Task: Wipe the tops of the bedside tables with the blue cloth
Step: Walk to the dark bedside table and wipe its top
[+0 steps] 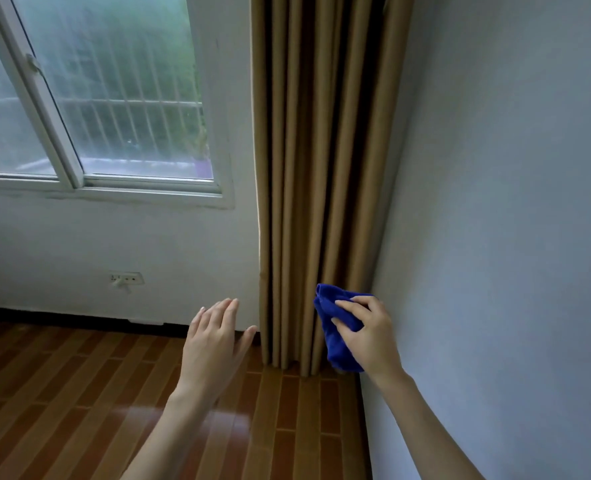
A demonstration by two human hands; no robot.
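Observation:
My right hand (pixel 370 336) grips a bunched blue cloth (pixel 337 344) in the air, in front of the foot of the tan curtain and close to the right-hand wall. My left hand (pixel 214 344) is held out over the floor to the left of it, palm down, fingers spread, holding nothing. No bedside table appears in the head view.
A tan pleated curtain (pixel 318 174) hangs in the room corner down to the floor. A white-framed window (pixel 96 98) is on the left wall, with a wall socket (pixel 126 278) below it. Brown tiled floor (pixel 79 393) spreads below; a grey wall (pixel 512 202) stands at the right.

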